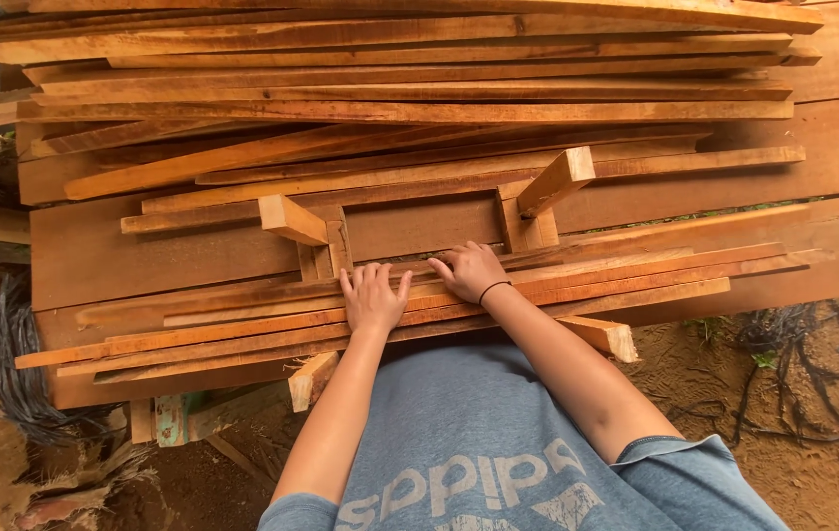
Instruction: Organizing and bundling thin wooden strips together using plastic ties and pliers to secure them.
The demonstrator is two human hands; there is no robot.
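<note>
Left hand flat on wooden slats, right hand beside it

orange-brown wood slats, grey-blue shirt

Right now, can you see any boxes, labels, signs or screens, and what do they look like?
No boxes, signs or screens show.
Shirt print: large pale lettering with a striped shape on the grey-blue shirt, bottom centre, upside down from this view.
Everything else is bare wood: the left hand and right hand press flat on long orange-brown slats stacked on planks.
</note>
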